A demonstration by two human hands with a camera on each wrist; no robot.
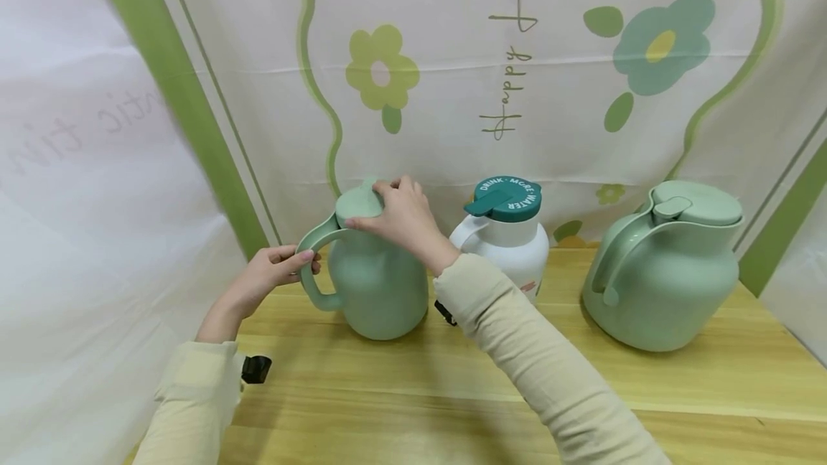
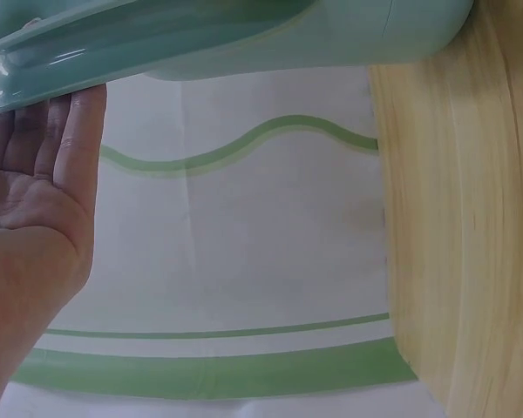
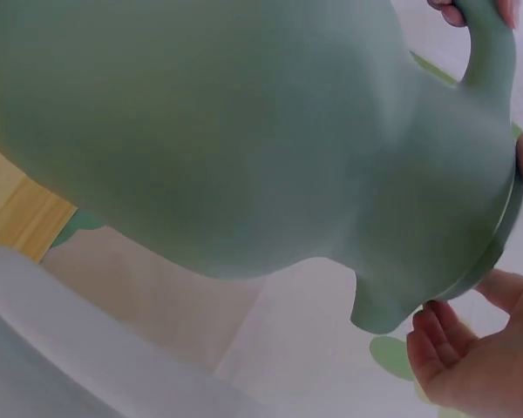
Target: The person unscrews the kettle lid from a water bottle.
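Note:
A pale green jug (image 1: 381, 293) stands on the wooden table, its looped handle (image 1: 314, 291) turned to the left. My left hand (image 1: 274, 270) grips that handle near its top, thumb in front and fingers behind. In the left wrist view, its fingers (image 2: 74, 144) go out of sight behind the handle. My right hand (image 1: 408, 219) holds the jug's round lid (image 1: 355, 207) between thumb and fingers. From the right wrist, the lid (image 3: 504, 231) appears seated at the jug's mouth, with the right fingertips beside the spout (image 3: 379, 305).
Right of the jug stands a white jug (image 1: 517, 253) with a dark green lettered lid (image 1: 510, 199), partly behind my right arm. A second pale green jug (image 1: 665, 289) is farther right. A printed curtain (image 1: 452, 92) hangs behind the wooden table (image 1: 362, 393).

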